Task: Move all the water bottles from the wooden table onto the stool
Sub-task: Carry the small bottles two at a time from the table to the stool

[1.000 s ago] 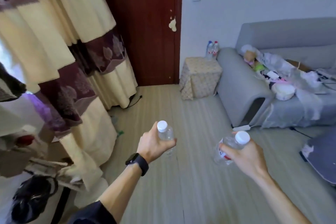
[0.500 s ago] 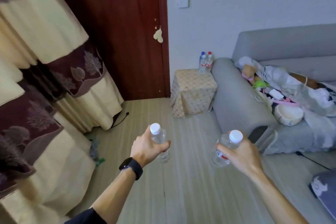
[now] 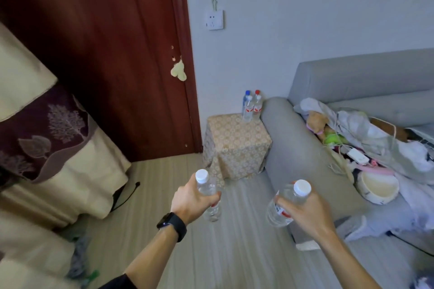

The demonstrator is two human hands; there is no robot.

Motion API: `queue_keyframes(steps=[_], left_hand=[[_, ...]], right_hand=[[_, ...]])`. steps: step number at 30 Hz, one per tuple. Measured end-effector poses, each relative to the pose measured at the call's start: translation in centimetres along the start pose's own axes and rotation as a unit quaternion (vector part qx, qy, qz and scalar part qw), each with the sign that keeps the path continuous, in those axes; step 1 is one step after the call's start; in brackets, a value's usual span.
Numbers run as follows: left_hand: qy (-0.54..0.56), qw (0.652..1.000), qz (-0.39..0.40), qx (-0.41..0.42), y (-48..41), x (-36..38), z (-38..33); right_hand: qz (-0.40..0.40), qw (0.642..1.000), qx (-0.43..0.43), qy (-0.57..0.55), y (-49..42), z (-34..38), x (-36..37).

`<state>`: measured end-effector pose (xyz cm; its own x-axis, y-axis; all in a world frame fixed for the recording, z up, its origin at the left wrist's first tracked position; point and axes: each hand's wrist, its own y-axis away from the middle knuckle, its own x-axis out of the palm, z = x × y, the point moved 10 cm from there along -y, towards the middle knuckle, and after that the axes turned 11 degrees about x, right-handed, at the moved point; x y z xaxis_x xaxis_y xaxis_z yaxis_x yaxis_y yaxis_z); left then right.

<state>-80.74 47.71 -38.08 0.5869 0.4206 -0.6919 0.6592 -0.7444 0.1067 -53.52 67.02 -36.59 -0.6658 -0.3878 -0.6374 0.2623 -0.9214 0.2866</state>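
Note:
My left hand [image 3: 191, 199] grips a clear water bottle [image 3: 207, 191] with a white cap, held upright over the floor. My right hand [image 3: 305, 211] grips a second clear water bottle [image 3: 285, 204] with a white cap and a red label, tilted to the right. Ahead stands the stool [image 3: 236, 145], draped in a beige patterned cloth. Several water bottles [image 3: 251, 107] with blue, red and white caps stand at its back right corner. Both hands are short of the stool, over the floor. The wooden table is out of view.
A grey sofa [image 3: 303, 155] stands right of the stool, its seat piled with clothes, toys and a round basket [image 3: 378, 186]. A dark red door [image 3: 117, 54] is behind left. Curtains [image 3: 47, 148] hang at the left. A black cable [image 3: 124, 197] lies on the floor.
The view has swung right and moved closer to the stool, which now looks larger. Both hands keep their bottles and stay in front of me.

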Motion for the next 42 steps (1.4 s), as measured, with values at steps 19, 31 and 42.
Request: queue_keyframes(steps=[19, 31, 42], left_hand=[[-0.017, 0.999, 0.037, -0.028, -36.2, 11.4, -8.5], [0.030, 0.990, 0.089, -0.102, -52.7, 19.8, -6.6], [0.060, 0.971, 0.153, -0.171, -64.6, 27.6, -3.6]], right_hand=[[0.028, 0.999, 0.036, 0.000, -37.4, 5.9, 0.2], [0.094, 0.991, 0.097, -0.008, -55.5, 8.7, 5.3], [0.182, 0.954, 0.233, 0.046, -67.7, 6.5, 13.8]])
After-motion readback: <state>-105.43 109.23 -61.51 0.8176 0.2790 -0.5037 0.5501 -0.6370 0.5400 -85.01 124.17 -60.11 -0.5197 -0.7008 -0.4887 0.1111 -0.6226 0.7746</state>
